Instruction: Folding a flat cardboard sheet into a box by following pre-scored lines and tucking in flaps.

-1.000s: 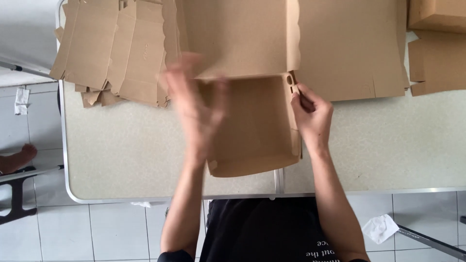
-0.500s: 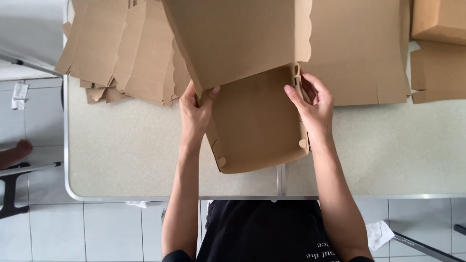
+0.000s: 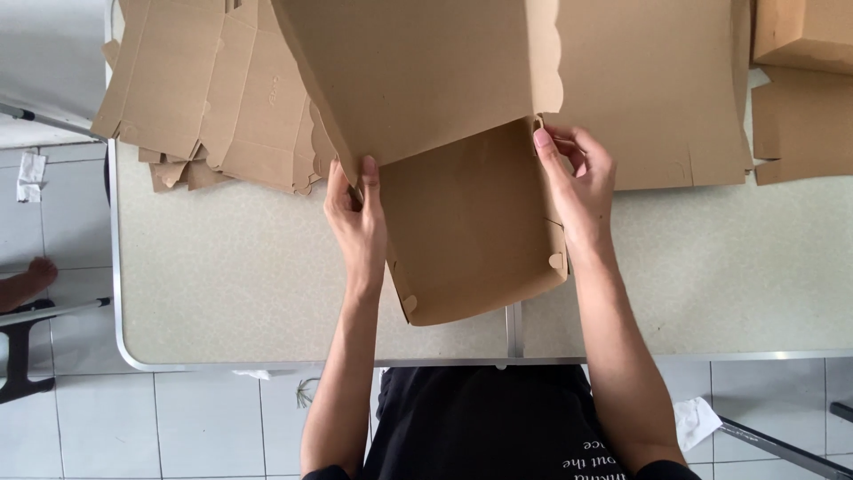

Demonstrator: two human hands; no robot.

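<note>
A brown cardboard box [image 3: 466, 222] stands partly folded on the speckled table [image 3: 231, 284], its large lid flap [image 3: 418, 80] raised toward me. My left hand [image 3: 357, 218] grips the box's left wall where it meets the flap. My right hand [image 3: 577, 182] pinches the right wall at the flap's corner. Both hands hold the box between them, and its rounded tabs show on the lower edges.
A stack of flat cardboard blanks [image 3: 213, 98] lies at the back left, another flat sheet [image 3: 657, 98] at the back right. Folded boxes [image 3: 804, 80] sit at the far right. A bare foot [image 3: 27, 283] shows on the tiled floor, left.
The lid flap has swung up and toward me. My left hand went from moving in front of the box to gripping its left wall. My right hand stayed on the right wall.
</note>
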